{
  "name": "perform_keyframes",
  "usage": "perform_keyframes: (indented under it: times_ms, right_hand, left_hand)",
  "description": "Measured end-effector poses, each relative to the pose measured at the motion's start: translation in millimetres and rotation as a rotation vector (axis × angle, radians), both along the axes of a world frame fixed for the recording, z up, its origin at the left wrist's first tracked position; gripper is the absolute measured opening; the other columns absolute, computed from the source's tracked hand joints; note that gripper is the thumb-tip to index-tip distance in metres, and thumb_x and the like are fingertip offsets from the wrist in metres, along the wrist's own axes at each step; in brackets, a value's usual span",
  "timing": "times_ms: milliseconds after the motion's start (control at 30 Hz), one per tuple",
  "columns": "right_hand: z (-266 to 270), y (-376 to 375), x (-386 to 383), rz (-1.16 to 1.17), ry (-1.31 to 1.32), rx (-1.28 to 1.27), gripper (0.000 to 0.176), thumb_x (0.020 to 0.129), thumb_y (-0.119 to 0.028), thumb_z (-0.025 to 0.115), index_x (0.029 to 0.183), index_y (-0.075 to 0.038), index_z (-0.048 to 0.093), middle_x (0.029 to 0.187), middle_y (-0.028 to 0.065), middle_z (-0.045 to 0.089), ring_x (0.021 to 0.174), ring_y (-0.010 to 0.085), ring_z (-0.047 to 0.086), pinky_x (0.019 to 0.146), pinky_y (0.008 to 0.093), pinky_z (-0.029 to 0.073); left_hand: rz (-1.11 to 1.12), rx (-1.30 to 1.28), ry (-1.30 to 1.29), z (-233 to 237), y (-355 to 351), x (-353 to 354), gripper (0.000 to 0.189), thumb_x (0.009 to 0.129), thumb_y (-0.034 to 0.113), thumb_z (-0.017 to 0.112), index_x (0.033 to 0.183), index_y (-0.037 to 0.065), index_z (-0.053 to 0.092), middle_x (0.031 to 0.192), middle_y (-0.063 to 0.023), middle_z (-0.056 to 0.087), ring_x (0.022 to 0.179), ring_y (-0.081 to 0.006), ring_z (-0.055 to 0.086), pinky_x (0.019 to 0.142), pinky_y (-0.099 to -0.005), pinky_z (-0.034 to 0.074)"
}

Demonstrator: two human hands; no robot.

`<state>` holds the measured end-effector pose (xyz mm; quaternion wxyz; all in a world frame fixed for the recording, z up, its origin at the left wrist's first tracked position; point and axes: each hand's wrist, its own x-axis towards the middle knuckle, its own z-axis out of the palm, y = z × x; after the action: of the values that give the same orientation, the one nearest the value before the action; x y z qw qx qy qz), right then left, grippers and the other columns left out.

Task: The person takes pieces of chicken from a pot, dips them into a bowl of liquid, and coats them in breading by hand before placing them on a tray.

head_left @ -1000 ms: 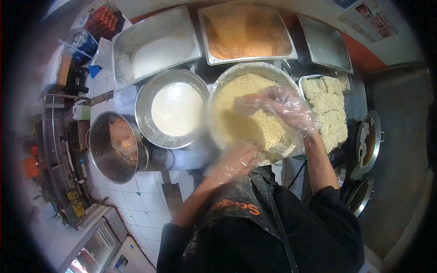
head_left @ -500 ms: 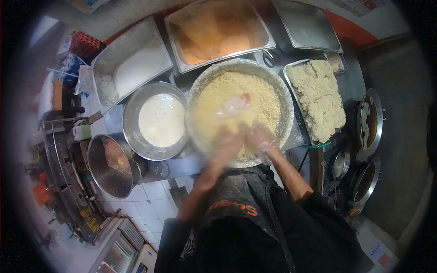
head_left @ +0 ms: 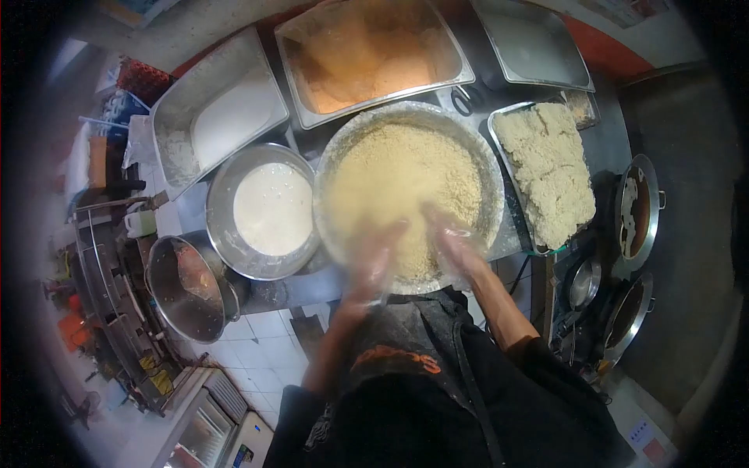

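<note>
White floor tiles (head_left: 257, 343) show left of the metal tabletop (head_left: 300, 287); behind it, a pale wall (head_left: 187, 39) carries a red band (head_left: 605, 48).

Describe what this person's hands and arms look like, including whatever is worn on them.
The left hand and right hand wear thin, see-through plastic gloves, shiny and wrinkled; blur hides finer detail, especially on the left. The forearms are bare, up to plain black cloth sleeves ending near the elbows.
</note>
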<state>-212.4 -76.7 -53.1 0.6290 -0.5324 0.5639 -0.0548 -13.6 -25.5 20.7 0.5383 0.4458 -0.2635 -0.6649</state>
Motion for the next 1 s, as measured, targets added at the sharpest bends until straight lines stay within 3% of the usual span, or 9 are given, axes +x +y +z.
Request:
perform_keyframes:
  times_ms: [67,133,267,367,433,633,733,800,1000]
  right_hand:
    - [-6.6,8.8,-10.3,-0.108,-0.117,-0.089,0.059,0.109,-0.043,0.032,0.159,-0.013,0.030,0.163,0.0155,0.030,0.150,0.0285,0.030,0.125,0.0380,0.025]
    - [60.9,-29.7,-0.4,0.057,0.079,-0.309,0.051,0.105,-0.046,0.044,0.128,-0.006,0.065,0.119,0.0154,0.070,0.113,0.0313,0.066,0.100,0.0412,0.052]
    - [123.7,-58.7,42.0,0.388,0.520,-0.643,0.037,0.104,-0.034,0.051,0.125,-0.008,0.067,0.124,0.0137,0.068,0.113,0.0272,0.066,0.100,0.0407,0.053]
    - [39.7,-75.0,68.2,0.272,-0.171,-0.840,0.038,0.103,-0.038,0.051,0.120,-0.009,0.069,0.122,0.0157,0.068,0.116,0.0274,0.064,0.101,0.0408,0.051]
    - [33.4,-90.0,103.5,0.731,0.113,-1.298,0.037,0.101,-0.038,0.051,0.123,-0.012,0.067,0.126,0.0155,0.066,0.123,0.0281,0.060,0.107,0.0431,0.046]
    - [4.5,-88.4,119.8,0.675,0.163,-1.507,0.040,0.098,-0.043,0.052,0.123,-0.016,0.066,0.132,0.0069,0.064,0.133,0.0299,0.052,0.117,0.0461,0.034]
    - [20.7,-93.1,114.2,0.752,0.135,-1.304,0.043,0.099,-0.043,0.049,0.133,-0.018,0.060,0.141,0.0043,0.059,0.139,0.0272,0.046,0.119,0.0464,0.032]
    - [27.2,-115.5,106.3,0.753,0.032,-0.964,0.045,0.100,-0.040,0.047,0.139,-0.020,0.056,0.146,0.0033,0.055,0.142,0.0258,0.043,0.120,0.0470,0.030]
    - [6.0,-133.2,68.4,0.987,0.301,-1.219,0.049,0.101,-0.036,0.046,0.148,-0.021,0.047,0.155,0.0041,0.046,0.146,0.0259,0.038,0.125,0.0433,0.024]
  left_hand:
    - [-0.028,0.309,-0.351,29.2,0.8,0.2,0.091,0.096,0.042,0.066,0.154,-0.010,0.019,0.149,-0.0344,0.042,0.144,-0.0441,0.038,0.120,-0.0487,0.032]
    - [0.028,-0.170,-1.000,5.0,3.2,4.8,0.088,0.096,0.036,0.067,0.154,-0.010,0.021,0.151,-0.0349,0.039,0.146,-0.0431,0.034,0.122,-0.0498,0.029]
    - [-0.341,-0.500,-1.543,-5.1,-8.8,6.9,0.076,0.096,0.027,0.065,0.150,-0.012,0.029,0.154,-0.0359,0.030,0.150,-0.0441,0.025,0.121,-0.0516,0.028]
    - [-0.518,-0.311,-1.171,-26.6,-30.3,19.2,0.059,0.096,0.021,0.065,0.145,-0.002,0.041,0.143,-0.0219,0.047,0.134,-0.0319,0.046,0.111,-0.0432,0.041]
    - [-0.598,-0.220,-0.974,-41.5,-34.9,22.7,0.052,0.097,0.018,0.065,0.143,0.003,0.046,0.138,-0.0149,0.056,0.126,-0.0258,0.056,0.105,-0.0390,0.048]
    - [-0.664,-0.303,-1.421,-107.6,-25.6,34.6,0.073,0.089,0.050,0.071,0.146,0.010,0.049,0.146,-0.0124,0.054,0.133,-0.0307,0.052,0.114,-0.0442,0.042]
    - [-0.687,-0.608,-1.113,-137.2,-15.9,41.8,0.080,0.088,0.051,0.072,0.147,0.004,0.045,0.145,-0.0143,0.053,0.133,-0.0312,0.052,0.114,-0.0482,0.042]
    - [-0.473,-0.377,0.142,-136.0,-30.5,32.4,0.083,0.087,0.049,0.074,0.146,-0.001,0.042,0.144,-0.0178,0.052,0.134,-0.0326,0.052,0.115,-0.0516,0.040]
    - [-0.442,-0.302,0.513,-137.5,-56.2,8.5,0.079,0.090,0.047,0.071,0.147,0.001,0.042,0.145,-0.0217,0.050,0.137,-0.0337,0.048,0.117,-0.0519,0.037]
